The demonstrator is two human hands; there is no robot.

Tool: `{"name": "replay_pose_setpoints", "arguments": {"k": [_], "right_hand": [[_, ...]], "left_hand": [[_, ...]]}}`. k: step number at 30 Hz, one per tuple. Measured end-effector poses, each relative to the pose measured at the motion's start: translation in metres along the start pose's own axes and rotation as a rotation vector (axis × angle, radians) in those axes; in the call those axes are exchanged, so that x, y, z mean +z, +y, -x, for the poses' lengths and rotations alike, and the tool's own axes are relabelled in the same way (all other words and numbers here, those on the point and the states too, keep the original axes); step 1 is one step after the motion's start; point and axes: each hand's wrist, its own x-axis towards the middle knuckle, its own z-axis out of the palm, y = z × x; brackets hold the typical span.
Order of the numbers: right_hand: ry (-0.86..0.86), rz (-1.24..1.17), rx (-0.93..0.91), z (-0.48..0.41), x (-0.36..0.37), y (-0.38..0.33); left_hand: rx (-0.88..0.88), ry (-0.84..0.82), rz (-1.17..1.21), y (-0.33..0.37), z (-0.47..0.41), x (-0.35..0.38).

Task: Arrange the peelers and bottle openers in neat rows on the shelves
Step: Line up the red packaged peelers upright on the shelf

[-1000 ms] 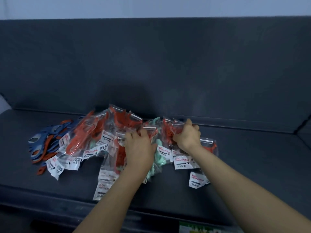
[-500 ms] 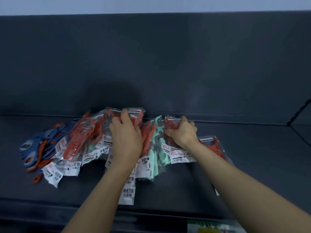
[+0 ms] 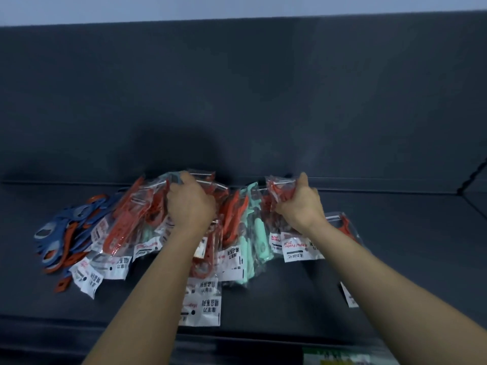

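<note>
Several bagged peelers, red and mint green [image 3: 253, 233], lie fanned out across the dark shelf [image 3: 395, 259]. My left hand [image 3: 191, 206] grips the tops of a bunch of red peeler bags [image 3: 203, 272] near the shelf's back wall. My right hand [image 3: 300, 204] grips the top of another bunch of red peeler bags [image 3: 295, 246] to the right. A pile of blue and orange bottle openers [image 3: 63, 233] lies at the far left. One more red peeler bag [image 3: 345, 225] lies right of my right forearm.
The shelf's dark back panel [image 3: 237, 101] rises right behind the bags. A raised front lip [image 3: 79, 335] runs along the shelf edge, with a green price label [image 3: 337, 358] below it at the right. Bare shelf surface extends to the right.
Both hands have slid back toward the rear wall with their bags. My left hand has shifted from the middle bags to the tops of the red bunch further left and back.
</note>
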Motion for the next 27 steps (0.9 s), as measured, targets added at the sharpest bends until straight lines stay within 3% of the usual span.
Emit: {"name": "replay_pose_setpoints", "arguments": {"k": [4, 10, 17, 27], "right_hand": [[0.020, 0.079, -0.031, 0.003, -0.011, 0.005], [0.028, 0.237, 0.000, 0.018, -0.031, 0.028], [-0.041, 0.408, 0.138, 0.029, -0.050, 0.065], [-0.044, 0.301, 0.151, 0.034, -0.057, 0.072]], "left_hand": [[0.030, 0.064, 0.079, 0.003, 0.009, -0.007], [0.094, -0.211, -0.038, 0.025, 0.039, 0.009], [0.047, -0.222, -0.116, 0.034, 0.049, 0.027], [0.038, -0.261, 0.103, 0.044, 0.045, 0.034]]}}
